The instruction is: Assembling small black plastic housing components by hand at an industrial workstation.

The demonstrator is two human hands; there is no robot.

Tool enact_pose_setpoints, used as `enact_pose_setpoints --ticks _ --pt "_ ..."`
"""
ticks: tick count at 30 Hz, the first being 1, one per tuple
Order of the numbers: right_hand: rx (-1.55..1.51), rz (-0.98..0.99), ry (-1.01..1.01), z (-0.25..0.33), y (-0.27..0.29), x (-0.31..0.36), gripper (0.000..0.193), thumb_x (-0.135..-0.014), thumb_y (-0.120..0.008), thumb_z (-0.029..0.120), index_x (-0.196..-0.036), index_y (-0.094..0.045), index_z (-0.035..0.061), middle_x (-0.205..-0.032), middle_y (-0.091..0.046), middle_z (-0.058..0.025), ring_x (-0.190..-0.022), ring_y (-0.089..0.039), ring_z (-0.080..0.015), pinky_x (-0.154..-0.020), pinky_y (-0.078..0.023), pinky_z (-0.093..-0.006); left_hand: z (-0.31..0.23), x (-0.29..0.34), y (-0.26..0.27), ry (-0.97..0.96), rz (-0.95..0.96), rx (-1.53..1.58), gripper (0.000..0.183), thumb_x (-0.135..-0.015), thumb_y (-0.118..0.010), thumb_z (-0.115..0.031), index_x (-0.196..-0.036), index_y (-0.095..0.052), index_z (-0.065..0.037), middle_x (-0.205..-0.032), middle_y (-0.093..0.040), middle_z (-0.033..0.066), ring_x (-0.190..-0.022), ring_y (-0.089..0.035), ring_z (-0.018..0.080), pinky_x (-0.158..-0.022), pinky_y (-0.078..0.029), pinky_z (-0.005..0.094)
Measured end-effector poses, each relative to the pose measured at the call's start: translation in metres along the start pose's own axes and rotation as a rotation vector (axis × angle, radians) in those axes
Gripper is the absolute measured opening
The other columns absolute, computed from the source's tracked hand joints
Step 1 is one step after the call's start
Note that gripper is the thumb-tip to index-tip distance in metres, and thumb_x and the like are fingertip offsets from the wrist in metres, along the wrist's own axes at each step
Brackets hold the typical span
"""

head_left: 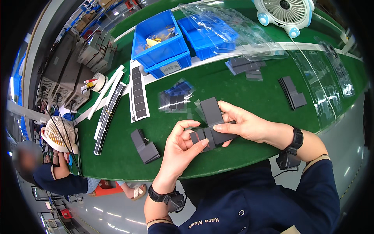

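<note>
Both of my hands hold a matte black, L-shaped block [210, 110] above the front part of the green table. The thumb and fingers of my left hand [180, 145] are closed on its left end, around a short black section. My right hand [244, 124] grips the wider right part, thumb on top and fingers behind. A small clear film strip shows beside the block's upright part. Similar black L-shaped blocks lie on the table, one [145, 146] left of my left hand and another [292, 93] to the right.
Behind the hands stand blue bins [159, 58] and a small white fan [284, 11]. Clear plastic trays [311, 78], dark film pieces [177, 95] and strips of black labels [139, 95] lie around. A co-worker [58, 177] sits at the left, near another fan [59, 134].
</note>
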State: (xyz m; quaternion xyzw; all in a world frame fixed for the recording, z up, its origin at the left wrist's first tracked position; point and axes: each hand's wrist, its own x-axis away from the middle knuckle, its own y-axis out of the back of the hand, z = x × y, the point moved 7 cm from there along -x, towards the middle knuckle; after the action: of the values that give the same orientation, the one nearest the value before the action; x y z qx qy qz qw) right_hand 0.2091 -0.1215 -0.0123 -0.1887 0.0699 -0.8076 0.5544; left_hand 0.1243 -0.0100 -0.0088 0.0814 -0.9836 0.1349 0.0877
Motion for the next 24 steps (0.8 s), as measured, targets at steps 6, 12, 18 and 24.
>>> enact_pose_setpoints --ticks 6,12,18,24 --pt "-0.004 0.009 0.018 -0.0021 -0.0004 -0.0014 0.043 -0.092 -0.052 0.019 -0.13 -0.033 0.0109 -0.108 -0.057 -0.008 -0.093 -0.058 -0.0138 -0.068 -0.054 -0.028 0.0003 -0.0023 0.0011 0.006 -0.027 0.026 0.039 -0.081 -0.059 0.01 -0.113 -0.041 -0.003 -0.098 -0.063 0.0104 -0.085 -0.063 0.0138 -0.073 -0.052 0.023" --pt "-0.007 0.007 0.01 -0.0022 -0.0004 -0.0005 0.042 -0.093 -0.052 0.02 -0.13 -0.033 0.0111 -0.107 -0.058 -0.0079 -0.092 -0.058 -0.0137 -0.067 -0.054 -0.0279 -0.0012 -0.0031 -0.0004 -0.005 -0.029 0.008 0.039 -0.08 -0.06 0.01 -0.112 -0.041 -0.003 -0.095 -0.064 0.01 -0.085 -0.064 0.014 -0.073 -0.052 0.0231" --pt "-0.016 0.008 0.013 -0.0015 -0.0004 -0.0007 0.042 -0.093 -0.051 0.019 -0.13 -0.034 0.011 -0.107 -0.058 -0.0078 -0.092 -0.058 -0.0136 -0.067 -0.054 -0.0276 -0.0014 -0.0032 -0.0005 -0.005 -0.029 -0.003 0.038 -0.08 -0.06 0.01 -0.112 -0.042 -0.003 -0.095 -0.064 0.0103 -0.085 -0.064 0.014 -0.073 -0.052 0.0229" --pt "-0.017 0.007 0.006 -0.0009 -0.0005 0.0002 0.042 -0.093 -0.05 0.019 -0.13 -0.033 0.0109 -0.108 -0.057 -0.0078 -0.093 -0.058 -0.0137 -0.067 -0.054 -0.0281 -0.0015 -0.0028 -0.0008 -0.011 -0.035 0.001 0.038 -0.08 -0.06 0.01 -0.111 -0.042 -0.003 -0.094 -0.064 0.0104 -0.085 -0.064 0.014 -0.073 -0.052 0.0228"
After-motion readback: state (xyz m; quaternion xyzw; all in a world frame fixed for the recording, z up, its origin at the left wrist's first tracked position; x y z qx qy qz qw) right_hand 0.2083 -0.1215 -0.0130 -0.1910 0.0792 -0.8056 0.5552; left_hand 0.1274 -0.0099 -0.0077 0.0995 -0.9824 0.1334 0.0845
